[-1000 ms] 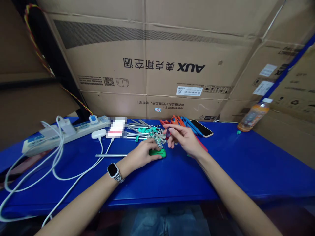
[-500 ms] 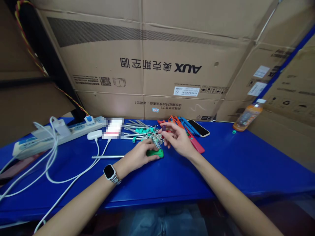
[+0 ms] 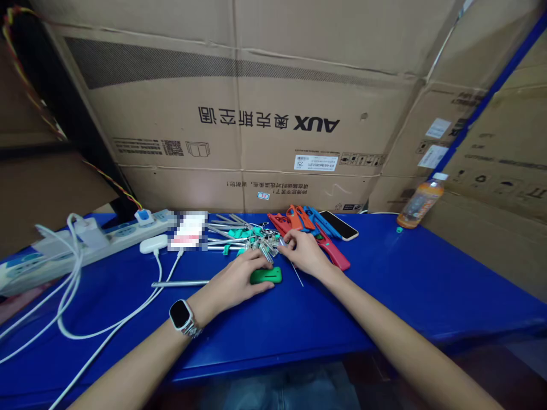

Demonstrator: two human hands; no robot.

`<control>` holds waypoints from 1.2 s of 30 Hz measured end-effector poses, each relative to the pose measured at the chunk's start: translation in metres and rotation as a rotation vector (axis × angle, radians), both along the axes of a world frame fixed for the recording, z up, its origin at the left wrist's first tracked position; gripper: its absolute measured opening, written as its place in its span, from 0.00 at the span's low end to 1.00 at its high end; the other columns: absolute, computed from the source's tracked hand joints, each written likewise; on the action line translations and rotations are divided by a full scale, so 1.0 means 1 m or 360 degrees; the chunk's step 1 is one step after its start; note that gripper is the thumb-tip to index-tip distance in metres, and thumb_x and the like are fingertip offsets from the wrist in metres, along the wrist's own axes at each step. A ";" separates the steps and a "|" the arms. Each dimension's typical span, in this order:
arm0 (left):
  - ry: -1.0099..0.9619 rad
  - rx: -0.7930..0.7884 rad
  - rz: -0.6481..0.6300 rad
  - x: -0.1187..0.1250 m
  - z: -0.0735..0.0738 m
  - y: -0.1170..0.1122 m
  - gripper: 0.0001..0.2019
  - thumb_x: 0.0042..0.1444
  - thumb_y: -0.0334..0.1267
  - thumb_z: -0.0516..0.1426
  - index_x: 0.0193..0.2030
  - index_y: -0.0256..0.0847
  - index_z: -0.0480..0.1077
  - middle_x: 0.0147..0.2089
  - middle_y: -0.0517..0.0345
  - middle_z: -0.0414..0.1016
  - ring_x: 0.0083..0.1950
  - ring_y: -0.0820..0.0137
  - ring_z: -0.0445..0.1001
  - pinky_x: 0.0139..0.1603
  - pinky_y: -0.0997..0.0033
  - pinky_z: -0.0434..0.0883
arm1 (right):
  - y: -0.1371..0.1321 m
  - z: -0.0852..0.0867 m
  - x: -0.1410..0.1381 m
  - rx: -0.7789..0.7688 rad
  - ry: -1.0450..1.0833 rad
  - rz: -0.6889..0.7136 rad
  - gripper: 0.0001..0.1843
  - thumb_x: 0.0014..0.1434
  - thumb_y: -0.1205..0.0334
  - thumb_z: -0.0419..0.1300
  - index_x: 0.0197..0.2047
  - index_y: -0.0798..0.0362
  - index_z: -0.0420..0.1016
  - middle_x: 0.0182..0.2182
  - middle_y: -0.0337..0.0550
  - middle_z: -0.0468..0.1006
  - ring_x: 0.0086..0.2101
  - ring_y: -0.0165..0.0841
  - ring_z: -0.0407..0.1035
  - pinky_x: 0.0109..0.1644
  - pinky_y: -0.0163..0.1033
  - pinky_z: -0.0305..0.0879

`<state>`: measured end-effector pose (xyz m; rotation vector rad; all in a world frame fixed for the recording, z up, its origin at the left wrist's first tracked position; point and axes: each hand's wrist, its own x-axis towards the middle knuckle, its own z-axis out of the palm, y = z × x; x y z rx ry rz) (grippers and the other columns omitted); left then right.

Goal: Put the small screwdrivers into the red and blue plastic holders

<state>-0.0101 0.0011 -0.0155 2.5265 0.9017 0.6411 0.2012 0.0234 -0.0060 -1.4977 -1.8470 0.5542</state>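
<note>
My left hand [image 3: 239, 280] is closed around a green plastic handle [image 3: 269, 275] with a dark slot, holding it low over the blue table. A metal rod [image 3: 182, 283] sticks out to the left from under this hand. My right hand [image 3: 305, 250] is pinching a small screwdriver; its thin shaft [image 3: 297, 274] points down toward the table, apart from the green handle. Most of the screwdriver's grip is hidden by the fingers. Just beyond both hands lies a pile of metal rods with green parts [image 3: 235, 233], beside clear and silvery small pieces [image 3: 265, 246].
Red, orange and blue plastic handles [image 3: 335, 253] lie behind my right hand, next to a phone [image 3: 339, 225]. A drink bottle [image 3: 422, 200] stands tilted at the right. White cables [image 3: 128, 313] and a power strip [image 3: 122, 233] occupy the left. Cardboard [image 3: 273, 85] walls the back.
My right hand has lowered and turned, and the screwdriver's tip has swung away from the green handle to the right. My left hand keeps hold of the handle. The view has shifted slightly.
</note>
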 end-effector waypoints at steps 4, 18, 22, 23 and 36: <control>0.0130 0.0095 0.0084 -0.001 0.002 -0.003 0.13 0.61 0.45 0.59 0.49 0.43 0.70 0.49 0.52 0.68 0.52 0.59 0.70 0.54 0.57 0.70 | 0.004 -0.003 -0.010 0.0050 -0.0217 0.0011 0.08 0.54 0.62 0.66 0.38 0.55 0.73 0.23 0.37 0.75 0.25 0.29 0.68 0.30 0.32 0.59; 0.0358 0.0412 0.0002 0.002 0.005 -0.008 0.11 0.66 0.45 0.54 0.48 0.40 0.69 0.46 0.52 0.69 0.46 0.60 0.70 0.49 0.56 0.68 | -0.019 -0.004 0.002 0.0183 -0.0060 0.0151 0.13 0.63 0.54 0.55 0.34 0.53 0.76 0.25 0.38 0.77 0.22 0.27 0.63 0.28 0.32 0.54; 0.0377 0.0586 -0.0073 0.006 0.010 -0.015 0.12 0.68 0.41 0.50 0.54 0.40 0.66 0.52 0.48 0.69 0.50 0.59 0.71 0.54 0.54 0.67 | -0.027 -0.002 -0.005 0.0093 -0.0216 0.0213 0.19 0.66 0.48 0.52 0.34 0.51 0.77 0.25 0.37 0.76 0.25 0.29 0.65 0.30 0.33 0.52; 0.0382 0.0652 -0.0092 0.007 0.013 -0.016 0.13 0.69 0.41 0.50 0.56 0.40 0.65 0.53 0.47 0.69 0.52 0.59 0.71 0.56 0.53 0.67 | -0.028 -0.001 -0.006 0.0077 -0.0192 0.0252 0.21 0.67 0.47 0.49 0.35 0.51 0.77 0.26 0.38 0.77 0.27 0.30 0.67 0.31 0.33 0.53; 0.0031 0.1155 -0.0083 0.007 0.028 -0.013 0.10 0.66 0.34 0.54 0.52 0.40 0.68 0.49 0.48 0.73 0.49 0.62 0.71 0.50 0.60 0.68 | -0.031 -0.004 -0.015 -0.0462 0.1061 0.0537 0.28 0.54 0.33 0.58 0.32 0.54 0.69 0.15 0.29 0.60 0.16 0.23 0.52 0.18 0.30 0.46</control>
